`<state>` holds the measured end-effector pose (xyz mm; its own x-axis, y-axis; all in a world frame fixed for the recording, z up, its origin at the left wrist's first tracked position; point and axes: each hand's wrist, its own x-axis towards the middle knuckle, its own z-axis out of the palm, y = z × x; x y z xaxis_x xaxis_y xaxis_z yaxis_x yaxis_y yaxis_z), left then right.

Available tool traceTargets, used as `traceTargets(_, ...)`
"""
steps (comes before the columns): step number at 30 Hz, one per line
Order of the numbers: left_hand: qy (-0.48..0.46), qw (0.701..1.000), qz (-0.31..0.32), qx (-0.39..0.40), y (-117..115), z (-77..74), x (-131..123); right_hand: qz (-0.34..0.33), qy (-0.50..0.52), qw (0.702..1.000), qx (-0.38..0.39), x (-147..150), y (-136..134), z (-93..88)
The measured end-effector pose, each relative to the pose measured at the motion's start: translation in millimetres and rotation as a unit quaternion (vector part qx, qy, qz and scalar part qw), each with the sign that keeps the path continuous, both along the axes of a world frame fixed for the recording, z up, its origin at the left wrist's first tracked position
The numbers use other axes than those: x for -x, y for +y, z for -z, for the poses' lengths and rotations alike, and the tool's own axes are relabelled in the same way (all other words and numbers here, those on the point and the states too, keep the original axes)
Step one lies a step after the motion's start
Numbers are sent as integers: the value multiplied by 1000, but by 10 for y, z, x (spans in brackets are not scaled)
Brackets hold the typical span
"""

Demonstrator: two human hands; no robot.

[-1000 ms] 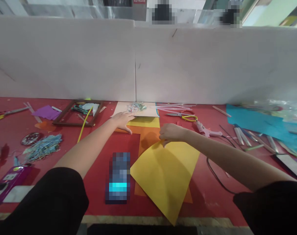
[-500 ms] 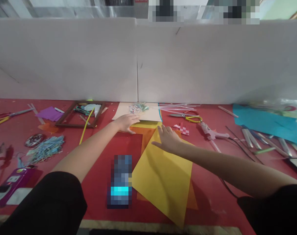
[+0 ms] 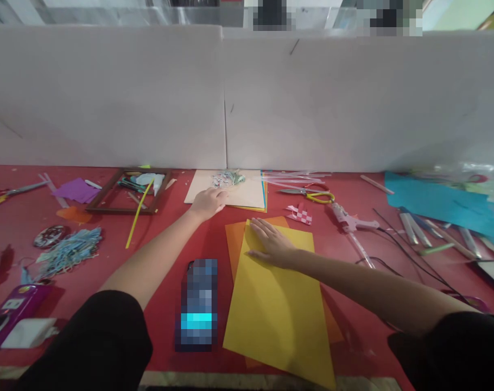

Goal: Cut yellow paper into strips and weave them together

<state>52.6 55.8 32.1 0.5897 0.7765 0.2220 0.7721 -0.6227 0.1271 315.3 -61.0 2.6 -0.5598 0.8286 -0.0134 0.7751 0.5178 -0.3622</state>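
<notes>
My right hand (image 3: 271,244) lies flat, fingers stretched, on the top end of a yellow sheet of paper (image 3: 279,315). Beneath that sheet, orange paper (image 3: 233,244) sticks out at its left, top and right edges. My left hand (image 3: 209,203) rests at the front edge of a cream sheet (image 3: 247,198), its fingers partly stretched and nothing visible in them. A small pile of thin pale strips (image 3: 230,178) sits on the cream sheet, just beyond the left fingers. Blue and yellow edges show under the cream sheet.
A phone (image 3: 198,304) lies left of the yellow sheet. Scissors (image 3: 318,196), a checked pink woven piece (image 3: 299,214) and a corded glue gun (image 3: 353,221) lie right. A wooden frame (image 3: 122,210) and blue strips (image 3: 74,250) lie left. A white partition (image 3: 312,103) stands behind.
The yellow sheet has turned straighter and slid nearer to me with my right hand on it. The orange paper has come away from the cream sheet. My left hand stays near the cream sheet.
</notes>
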Motion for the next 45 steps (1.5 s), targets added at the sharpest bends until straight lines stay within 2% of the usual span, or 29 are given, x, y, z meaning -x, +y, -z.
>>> traceTargets(2, -33, 998, -56, -3, -136, 48, -14, 14, 1, 1000, -2, 9, 13, -11)
traceTargets(5, -69, 994, -84, 18, -488, 18, 54, 46, 7, 999, -1, 31, 23, -27)
traceTargets(7, -81, 993, -70, 55, -824, -83, 171, 53, 16, 998, -4, 44, 22, -32)
traceTargets(10, -93, 975, -40, 199, -1416, -272, 400, 61, 20, 998, -5, 54, 16, -39)
traceTargets(12, -88, 961, -24, 262, -1800, -342, 533, 66, 21, 998, 1, 56, 13, -46)
traceTargets(15, -78, 953, -14, 294, -2241, -303, 646, 71, 26, 997, 2, 56, 10, -55)
traceTargets(17, -78, 953, -20, 291, -2406, -221, 670, 73, 30, 997, -2, 56, 7, -56)
traceTargets(19, -78, 952, -23, 296, -2472, -145, 672, 72, 32, 997, -3, 58, 3, -56)
traceTargets(22, -77, 950, -15, 301, -2432, -102, 677, 72, 30, 997, -1, 57, 1, -53)
traceTargets(25, -71, 956, -26, 284, -2311, -154, 710, 70, 37, 997, -4, 44, 13, -41)
traceTargets(28, -91, 960, -72, 254, -2204, -257, 700, 59, 72, 996, -15, 8, 39, -17)
traceTargets(30, -121, 953, -78, 267, -2186, -309, 615, 63, 123, 990, -31, -23, 45, -7)
traceTargets(32, -132, 949, -91, 271, -2218, -319, 466, 97, 171, 979, -55, -51, 17, -15)
traceTargets(34, -123, 953, -150, 234, -2273, -279, 295, 137, 193, 969, -76, -70, -67, -46)
traceTargets(36, -99, 966, -179, 161, -2313, -209, 157, 144, 181, 969, -81, -80, -210, -95)
traceTargets(39, -58, 978, -176, 98, -2297, -114, 76, 140, 67, 985, -71, -91, -495, -157)
traceTargets(42, -38, 979, -184, 74, -2201, -69, 130, 150, -17, 988, -35, -92, -760, -152)
traceTargets(45, -59, 983, -170, 45, -2053, -50, 272, 134, -37, 990, -23, -49, -923, -92)
